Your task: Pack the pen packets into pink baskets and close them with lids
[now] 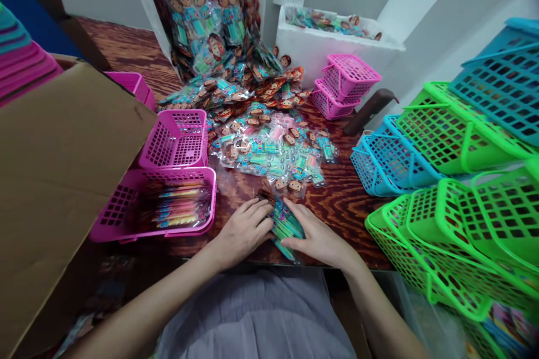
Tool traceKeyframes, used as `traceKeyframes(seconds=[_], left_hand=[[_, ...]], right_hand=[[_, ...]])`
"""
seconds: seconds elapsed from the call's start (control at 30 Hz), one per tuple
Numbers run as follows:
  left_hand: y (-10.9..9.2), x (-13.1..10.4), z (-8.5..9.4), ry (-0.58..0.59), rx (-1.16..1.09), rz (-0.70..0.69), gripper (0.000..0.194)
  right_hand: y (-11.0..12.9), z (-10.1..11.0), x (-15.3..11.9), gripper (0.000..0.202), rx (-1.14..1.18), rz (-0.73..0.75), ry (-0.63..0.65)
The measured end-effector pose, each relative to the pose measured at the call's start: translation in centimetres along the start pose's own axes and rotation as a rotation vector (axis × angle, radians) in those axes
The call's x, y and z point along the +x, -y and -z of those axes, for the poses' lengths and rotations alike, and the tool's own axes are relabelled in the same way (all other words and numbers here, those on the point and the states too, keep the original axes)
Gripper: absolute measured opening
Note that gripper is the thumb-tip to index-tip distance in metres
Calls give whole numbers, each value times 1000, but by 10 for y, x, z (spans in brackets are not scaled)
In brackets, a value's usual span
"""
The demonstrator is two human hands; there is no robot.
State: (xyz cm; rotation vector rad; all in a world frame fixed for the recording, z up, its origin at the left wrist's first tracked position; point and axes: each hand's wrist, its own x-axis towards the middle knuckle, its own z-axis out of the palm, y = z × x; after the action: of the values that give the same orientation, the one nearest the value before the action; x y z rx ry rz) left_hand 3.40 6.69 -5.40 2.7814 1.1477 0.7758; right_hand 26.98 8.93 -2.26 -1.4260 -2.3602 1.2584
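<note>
Between both hands at the table's (337, 179) near edge, green packets (287, 226) sit gripped: left hand (248, 230) fingers on their side, right hand (316, 235) thumb and fingers spread round the other.

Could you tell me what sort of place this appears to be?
Probably a small packing workshop: many sealed packets are heaped on the wood-grain table, a pink basket holds more in rows, and green baskets stand stacked.
</note>
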Motion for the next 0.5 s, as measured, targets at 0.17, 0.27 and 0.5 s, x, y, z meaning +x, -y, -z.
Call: traceKeyframes(seconds=[0.17,0.27,0.5], left_hand=[[3,0,3,52,19,-19,14],[-4,7,11,139,33,21,24],[-18,46,12,336,102,27,114]], right_hand=[[-2,-6,-5,119,-105,8,33],[-2,-13,-4,108,-204,-13,-48],[14,-26,-2,72,-312,-55,-137]])
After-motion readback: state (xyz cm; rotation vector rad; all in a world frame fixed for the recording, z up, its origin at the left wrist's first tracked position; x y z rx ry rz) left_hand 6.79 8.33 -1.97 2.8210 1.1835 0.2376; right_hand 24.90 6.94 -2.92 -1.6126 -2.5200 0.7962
